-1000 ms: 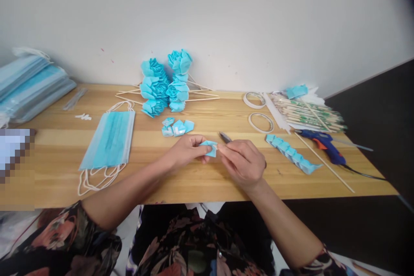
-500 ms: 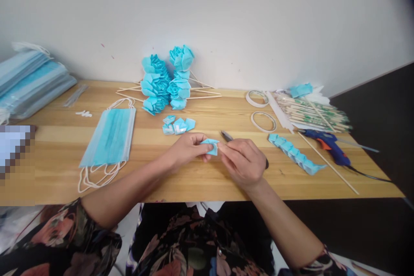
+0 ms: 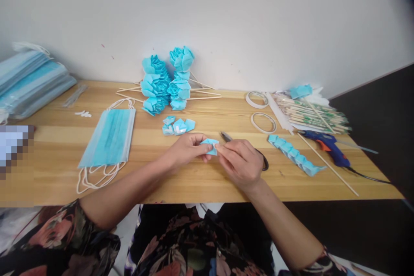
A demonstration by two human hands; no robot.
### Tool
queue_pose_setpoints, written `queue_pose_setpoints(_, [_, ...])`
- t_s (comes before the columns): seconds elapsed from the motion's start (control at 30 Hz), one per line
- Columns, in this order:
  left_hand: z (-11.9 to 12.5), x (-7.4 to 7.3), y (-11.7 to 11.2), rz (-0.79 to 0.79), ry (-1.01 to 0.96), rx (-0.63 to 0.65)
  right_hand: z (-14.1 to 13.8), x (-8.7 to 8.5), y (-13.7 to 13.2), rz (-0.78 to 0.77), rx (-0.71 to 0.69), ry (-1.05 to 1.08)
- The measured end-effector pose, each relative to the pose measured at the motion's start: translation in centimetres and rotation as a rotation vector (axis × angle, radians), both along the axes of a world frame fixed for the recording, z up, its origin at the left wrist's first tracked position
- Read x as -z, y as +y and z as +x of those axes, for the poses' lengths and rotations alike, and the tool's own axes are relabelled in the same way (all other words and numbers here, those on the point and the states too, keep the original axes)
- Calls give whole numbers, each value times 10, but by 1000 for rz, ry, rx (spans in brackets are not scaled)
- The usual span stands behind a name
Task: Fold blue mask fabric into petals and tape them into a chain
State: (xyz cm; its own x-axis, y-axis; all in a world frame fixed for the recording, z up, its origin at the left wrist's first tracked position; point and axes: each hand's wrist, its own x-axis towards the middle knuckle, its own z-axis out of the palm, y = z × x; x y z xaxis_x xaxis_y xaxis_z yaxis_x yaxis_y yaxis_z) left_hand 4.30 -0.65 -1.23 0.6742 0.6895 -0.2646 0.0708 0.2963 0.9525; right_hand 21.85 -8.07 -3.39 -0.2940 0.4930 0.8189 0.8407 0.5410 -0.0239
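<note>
My left hand [image 3: 192, 146] pinches a small folded blue fabric petal [image 3: 208, 145] between thumb and fingers. The fingertips of my right hand [image 3: 241, 157] are closed at the petal's right edge, where a small whitish patch shows; what they grip is too small to make out. Partly hidden behind my right hand lies a pair of scissors [image 3: 226, 136], tips and a dark handle showing. Several similar folded petals [image 3: 179, 127], some with white strips on them, rest just beyond my left hand.
Blue fabric flowers [image 3: 157, 84] on sticks lie at the back. A face mask [image 3: 110, 136] and stacked masks [image 3: 35, 82] are left. On the right are two tape rolls [image 3: 263, 122], a chain of petals [image 3: 293, 153], a glue gun [image 3: 330, 144], a lone stick [image 3: 333, 168] and bundled sticks [image 3: 304, 114].
My right hand has shifted slightly left, closer over the petal, and more of the scissors' handle shows. My left hand keeps its hold in nearly the same place.
</note>
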Motion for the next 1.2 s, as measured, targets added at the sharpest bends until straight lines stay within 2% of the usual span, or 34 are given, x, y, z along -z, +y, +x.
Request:
queue_pose_setpoints(0.33, [-3,3,1,11,-45,11,0,2,1,-55,-32,11])
queue_pose_setpoints(0.53, [-3,9,2,-96,-178,6,2,4,3,-100,-22,5])
queue_pose_setpoints(0.73, [-2,12,5,-62,-155,-53,0,-4,0,-225,-73,26])
queue_pose_setpoints(0.9, [-5,7,10,111,13,-26,1,-23,-1,-400,-67,264])
queue_pose_setpoints(1.0, [-6,4,11,244,136,25,4,-33,5,-613,-53,404])
queue_pose_setpoints(1.1, [-6,4,10,326,190,41,5,-35,13,-883,-138,489])
queue_pose_setpoints(1.2, [-6,2,10,321,164,24,3,-31,18,-976,-200,608])
